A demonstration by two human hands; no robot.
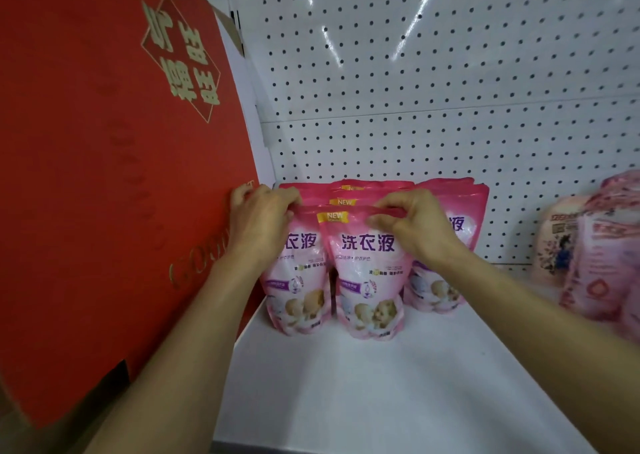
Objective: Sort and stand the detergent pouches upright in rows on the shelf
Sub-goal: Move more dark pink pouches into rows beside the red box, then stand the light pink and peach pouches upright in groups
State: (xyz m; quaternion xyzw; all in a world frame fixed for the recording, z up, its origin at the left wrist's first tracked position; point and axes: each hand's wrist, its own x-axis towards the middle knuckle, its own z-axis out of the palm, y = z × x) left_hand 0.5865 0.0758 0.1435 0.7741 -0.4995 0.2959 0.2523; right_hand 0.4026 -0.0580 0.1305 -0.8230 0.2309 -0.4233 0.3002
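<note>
on the white shelf [398, 384], against the pegboard back wall [415, 90], pink detergent pouches stand upright in three rows running front to back. the left hand [258, 218] pinches the top seal of the front left pouch [298, 280], fingers curled over its upper edge, so that grip is narrow and holding the pouch. the right hand [415, 225] pinches the top right corner of the front middle pouch [367, 280], thumb and fingers closed on the dark pink seal. these two pouches stand side by side, touching, nearest the shelf's front. the right row's front pouch [440, 291] stands just beside them, set slightly further back and partly hidden by the right wrist. a large red cardboard box [104, 176] with gold lettering fills the left side, touching the left hand's outer edge. far right, blurred pink packages [595, 253] sit well apart from the rows.
</note>
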